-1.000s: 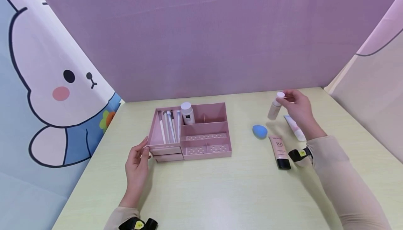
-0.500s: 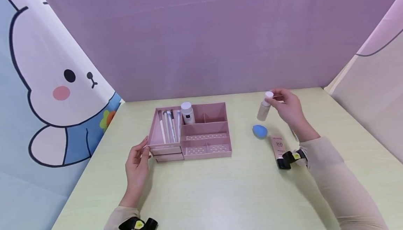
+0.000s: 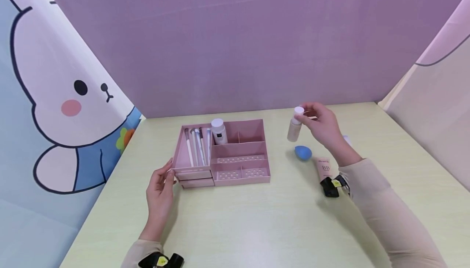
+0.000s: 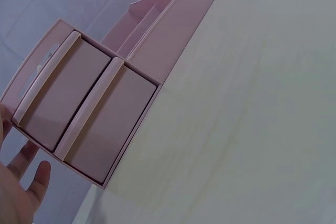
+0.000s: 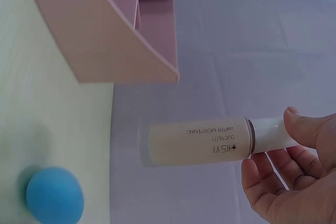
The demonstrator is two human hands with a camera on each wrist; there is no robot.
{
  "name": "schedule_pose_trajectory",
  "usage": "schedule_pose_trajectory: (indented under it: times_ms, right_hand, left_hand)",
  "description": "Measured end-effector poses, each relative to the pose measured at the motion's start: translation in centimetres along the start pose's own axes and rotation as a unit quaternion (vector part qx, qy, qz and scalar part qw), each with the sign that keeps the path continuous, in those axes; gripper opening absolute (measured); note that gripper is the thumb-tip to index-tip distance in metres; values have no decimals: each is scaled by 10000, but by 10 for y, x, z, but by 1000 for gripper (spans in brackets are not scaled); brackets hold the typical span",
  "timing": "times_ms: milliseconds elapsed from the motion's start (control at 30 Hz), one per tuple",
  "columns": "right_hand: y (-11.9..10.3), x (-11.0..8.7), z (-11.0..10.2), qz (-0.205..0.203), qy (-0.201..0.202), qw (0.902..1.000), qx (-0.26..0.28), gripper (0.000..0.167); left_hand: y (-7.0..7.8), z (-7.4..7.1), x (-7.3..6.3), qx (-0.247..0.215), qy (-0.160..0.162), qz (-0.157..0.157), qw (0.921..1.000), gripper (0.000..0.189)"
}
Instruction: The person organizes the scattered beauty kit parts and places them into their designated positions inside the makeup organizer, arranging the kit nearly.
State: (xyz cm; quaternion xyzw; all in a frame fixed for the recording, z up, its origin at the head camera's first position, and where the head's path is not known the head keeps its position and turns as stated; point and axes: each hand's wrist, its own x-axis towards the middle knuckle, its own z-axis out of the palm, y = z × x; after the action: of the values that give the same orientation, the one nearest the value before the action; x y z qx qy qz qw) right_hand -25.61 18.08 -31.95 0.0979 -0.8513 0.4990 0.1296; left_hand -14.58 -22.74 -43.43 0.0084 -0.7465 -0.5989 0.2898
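Note:
My right hand (image 3: pixel 323 127) pinches the white cap of a lotion bottle (image 3: pixel 294 130), held upright above the table. In the right wrist view the pale bottle (image 5: pixel 197 142) bears printed lettering. With loosely bent fingers, my left hand (image 3: pixel 160 192) touches the left front corner of a pink makeup organizer (image 3: pixel 238 180). Two shut drawers (image 4: pixel 105 124) face the left wrist view. Several makeup brushes (image 3: pixel 198 147) lie in the organizer's left compartment, and a white-capped bottle (image 3: pixel 219 132) stands at its back. Below the held bottle lies a blue makeup sponge (image 3: pixel 303 153).
A pink BB cream tube (image 3: pixel 324 168) with a black cap lies right of the sponge, partly behind the right wrist strap. The right forearm mostly hides a white tube (image 3: pixel 346 139). A purple backdrop (image 3: pixel 257 47) rises behind the pale table (image 3: pixel 238 223).
My right hand has carried the lotion bottle leftward, from above the white tube to beyond the sponge, closer to the organizer. My left hand and the organizer have stayed in place.

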Motion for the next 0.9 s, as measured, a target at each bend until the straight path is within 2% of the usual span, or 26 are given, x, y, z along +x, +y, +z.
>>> schedule_pose_trajectory:
  times_ms: [267,900]
  right_hand:
    - [-17,2,14,-138,-180,9997,-43,33]
    - [-37,0,48,-568,-288,9979,91,28]
  left_hand:
    - [0,0,0,-67,16,26,10000,23]
    - [-2,-2,2,-165,19,108,9998,24]
